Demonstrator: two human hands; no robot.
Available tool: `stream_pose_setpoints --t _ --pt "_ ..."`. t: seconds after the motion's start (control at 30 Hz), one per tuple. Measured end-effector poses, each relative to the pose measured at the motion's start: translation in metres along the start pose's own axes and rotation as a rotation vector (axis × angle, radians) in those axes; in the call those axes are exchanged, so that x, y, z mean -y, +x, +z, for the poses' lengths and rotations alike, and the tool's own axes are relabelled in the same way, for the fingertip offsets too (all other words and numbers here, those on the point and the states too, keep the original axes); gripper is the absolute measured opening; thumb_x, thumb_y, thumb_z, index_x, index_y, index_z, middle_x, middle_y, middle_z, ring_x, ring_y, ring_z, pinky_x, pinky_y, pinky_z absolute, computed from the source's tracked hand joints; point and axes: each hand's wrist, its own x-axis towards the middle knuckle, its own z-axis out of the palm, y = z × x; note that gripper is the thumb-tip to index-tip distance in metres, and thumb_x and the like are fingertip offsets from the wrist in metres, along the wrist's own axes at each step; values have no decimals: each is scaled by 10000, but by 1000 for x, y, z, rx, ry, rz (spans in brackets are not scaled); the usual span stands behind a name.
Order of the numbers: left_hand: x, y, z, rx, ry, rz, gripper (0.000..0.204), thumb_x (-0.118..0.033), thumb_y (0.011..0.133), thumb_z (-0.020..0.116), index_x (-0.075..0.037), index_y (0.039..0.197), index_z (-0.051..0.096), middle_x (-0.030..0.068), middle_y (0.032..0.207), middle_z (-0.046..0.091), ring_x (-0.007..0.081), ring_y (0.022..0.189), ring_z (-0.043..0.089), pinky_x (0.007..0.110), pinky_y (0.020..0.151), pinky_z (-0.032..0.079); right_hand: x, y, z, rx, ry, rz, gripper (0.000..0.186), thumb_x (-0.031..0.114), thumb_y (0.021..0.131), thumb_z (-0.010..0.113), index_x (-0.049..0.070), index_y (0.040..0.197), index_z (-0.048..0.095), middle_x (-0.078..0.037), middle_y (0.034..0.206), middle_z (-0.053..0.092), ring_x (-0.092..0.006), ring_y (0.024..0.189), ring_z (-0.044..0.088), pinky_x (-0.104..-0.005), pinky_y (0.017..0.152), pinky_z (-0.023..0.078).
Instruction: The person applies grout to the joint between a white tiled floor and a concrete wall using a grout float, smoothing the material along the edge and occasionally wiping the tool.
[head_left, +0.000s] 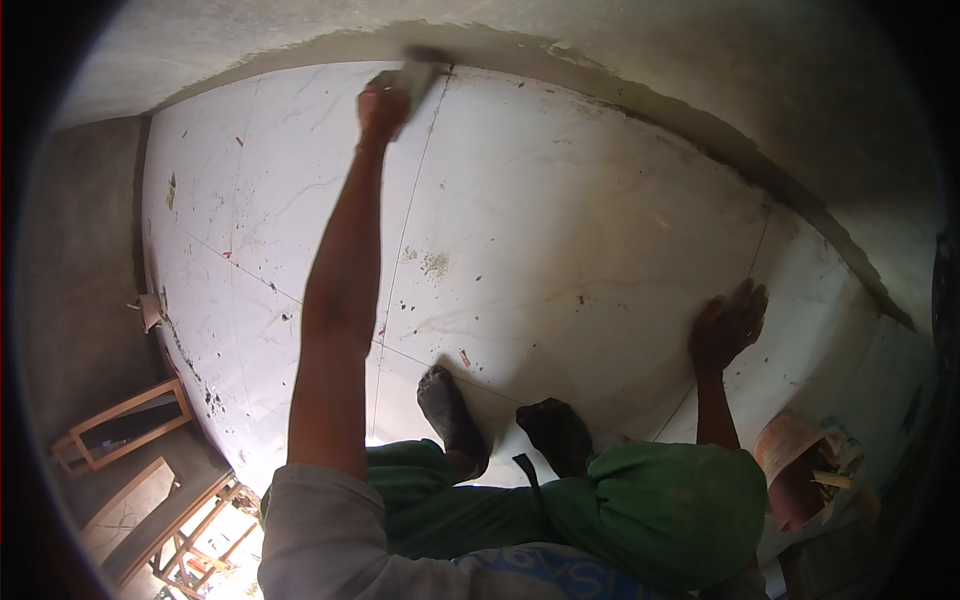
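A broad floor of white veined tiles (580,240) spreads beneath and between both hands. Beyond the left hand rises a grey wall (700,60), with a darker cement band (335,48) along its foot. On the near side of both hands are a person's green trousers (680,510). A reddish bucket (788,478) with scraps in it sits near the right hand, closer to the body; a wooden frame (140,443) is well apart from the left hand, to its left. Dark-socked feet (450,410) stand between the hands, nearer the body. The right hand (728,325) is unclenched and holds nothing, seemingly resting on a tile. The left hand (383,110) reaches far out, fingers wrapped round a blurred flat tool (421,76) at the wall's foot; whether it touches the wall, I cannot tell. Between the hands lie a patch of grit (434,263) and small red chips (465,357). That long reach could upset the balance if a foot slid on loose crumbs, and a tilted tool edge could scratch the tile or gouge the band
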Motion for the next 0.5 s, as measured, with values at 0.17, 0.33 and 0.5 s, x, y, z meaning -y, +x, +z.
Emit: stream_pose_setpoints --t 0.17,0.33,0.5 --pt "-143 -94 81 195 -364 384 302 -111 928 663 -94 1223 726 241 1176 737 437 1106 704 517 976 549 -37 0 4 -8 -111 13 679 344 1081 487 57 1674 322 -222 1717 326 -360 1612 284 -543 1275 242" --pt "-16 -29 29 -70 -227 228 259 -218 990 660 -109 1207 750 171 1073 780 353 970 759 445 847 600 9 0 7 -58 52 -32 656 335 1087 478 60 1666 344 -217 1709 343 -360 1602 302 -537 1276 242" --pt "-60 -56 48 -68 -162 184 246 -273 1016 661 -142 1192 775 111 1028 809 294 911 786 398 780 604 3 -2 0 -55 11 10 664 314 1064 499 50 1657 358 -228 1701 353 -379 1594 315 -577 1247 273"
